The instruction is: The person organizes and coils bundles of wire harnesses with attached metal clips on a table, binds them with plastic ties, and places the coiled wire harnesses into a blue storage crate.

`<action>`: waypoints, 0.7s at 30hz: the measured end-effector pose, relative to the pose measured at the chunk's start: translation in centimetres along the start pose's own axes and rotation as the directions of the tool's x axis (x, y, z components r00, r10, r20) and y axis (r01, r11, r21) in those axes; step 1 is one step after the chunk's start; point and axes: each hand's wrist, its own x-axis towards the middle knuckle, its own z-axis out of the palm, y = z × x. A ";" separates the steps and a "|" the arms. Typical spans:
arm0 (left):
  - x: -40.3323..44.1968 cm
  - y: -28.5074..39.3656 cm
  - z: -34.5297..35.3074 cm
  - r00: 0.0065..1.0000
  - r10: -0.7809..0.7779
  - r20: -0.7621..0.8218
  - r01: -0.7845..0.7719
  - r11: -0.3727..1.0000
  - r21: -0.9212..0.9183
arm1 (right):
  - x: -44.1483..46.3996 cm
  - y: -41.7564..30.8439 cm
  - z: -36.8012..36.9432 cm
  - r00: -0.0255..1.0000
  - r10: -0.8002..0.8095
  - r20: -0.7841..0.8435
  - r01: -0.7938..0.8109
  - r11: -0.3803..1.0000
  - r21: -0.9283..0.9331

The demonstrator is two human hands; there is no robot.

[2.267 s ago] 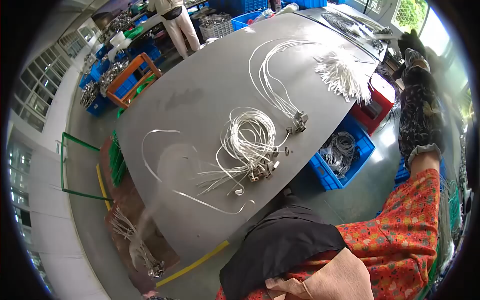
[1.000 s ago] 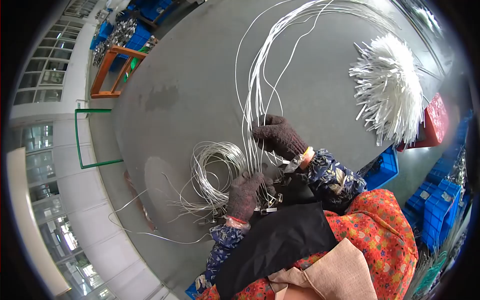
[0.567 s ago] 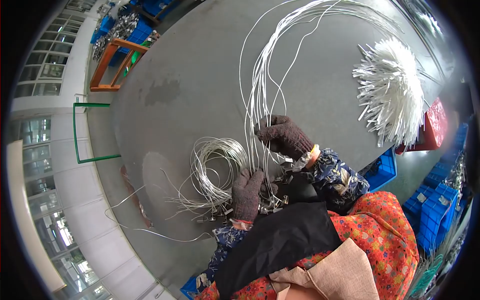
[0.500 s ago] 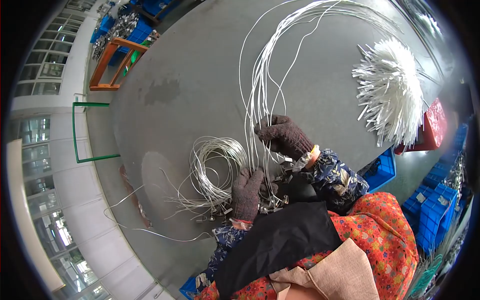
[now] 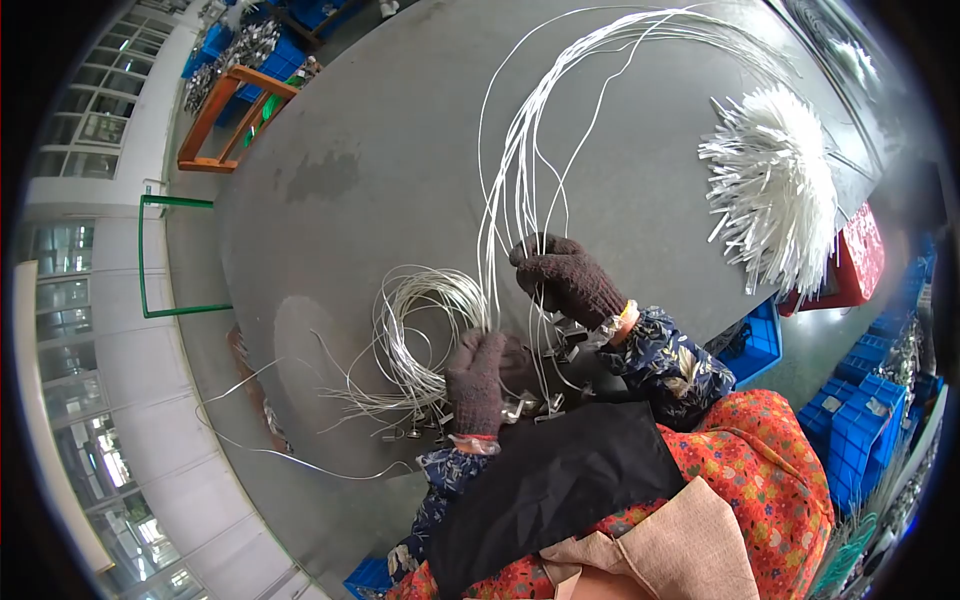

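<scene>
Long white strands arc over the grey table and come down to both of my gloved hands. My left hand, in a dark knitted glove, is closed on some of these strands near their lower ends. Higher and to the right, my right hand pinches other strands of the same bunch. A coil of white strands lies just left of my left hand, its loose ends fanned out to the left. Small metal clips sit below and between the hands, partly hidden by the black cloth.
A thick bundle of white strips lies at the table's right, with a red container beside it. Blue crates stand at the right. One loose strand trails off at the lower left. An orange frame stands at the upper left.
Both hands have come into view and taken hold of the strands since the earliest frame. Lately my left hand has shifted slightly left with some strands, apart from those at my right hand.
</scene>
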 end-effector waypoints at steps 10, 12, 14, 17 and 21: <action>0.8 1.7 0.5 0.999 0.038 -0.036 -0.039 0.999 -0.031 | -3.0 -1.8 -5.2 0.989 0.022 -0.148 -0.037 0.995 -0.098; 1.1 1.3 1.1 1.000 0.020 -0.023 -0.021 0.998 -0.057 | -3.2 -2.0 -5.9 0.984 0.012 -0.176 -0.035 0.991 -0.127; 0.9 1.3 1.5 1.000 -0.001 -0.019 -0.001 0.994 -0.107 | -3.3 -2.2 -6.2 0.984 0.019 -0.175 -0.044 0.989 -0.141; 0.8 1.7 1.8 1.000 0.030 0.004 -0.029 0.984 -0.178 | -3.1 -2.7 -6.6 0.976 0.018 -0.218 -0.059 0.982 -0.181; 0.3 2.8 2.6 0.994 0.113 0.004 -0.110 0.970 -0.215 | -2.1 -4.3 -7.0 0.958 -0.068 -0.280 -0.037 0.934 -0.355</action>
